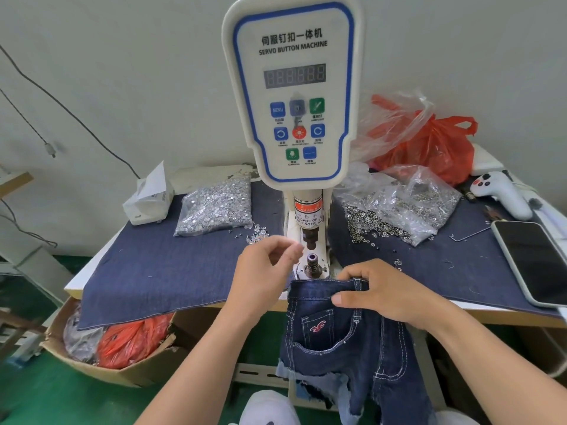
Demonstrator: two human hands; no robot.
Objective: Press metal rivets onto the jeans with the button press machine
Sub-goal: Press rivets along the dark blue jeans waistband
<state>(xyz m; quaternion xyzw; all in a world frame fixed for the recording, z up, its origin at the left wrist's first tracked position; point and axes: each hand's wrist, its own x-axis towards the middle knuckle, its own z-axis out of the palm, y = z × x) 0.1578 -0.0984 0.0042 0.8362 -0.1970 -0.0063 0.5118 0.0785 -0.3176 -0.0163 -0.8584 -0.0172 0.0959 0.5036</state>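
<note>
One button press machine (291, 87) stood at the back of the table, and its panel carried eight buttons (298, 130) under one display (295, 76). Two hands were in play: the left hand (264, 271) and the right hand (389, 292). One pair of jeans (346, 338) hung off the table edge. Two clear bags of metal pieces lay on the cloth: one bag of rivets (216, 207) left of the machine, one bag of rings (399, 204) right of it. One phone (535, 259), one white handheld device (503, 191), one white box (150, 197). Loose rivets were too many and too small to count.
</note>
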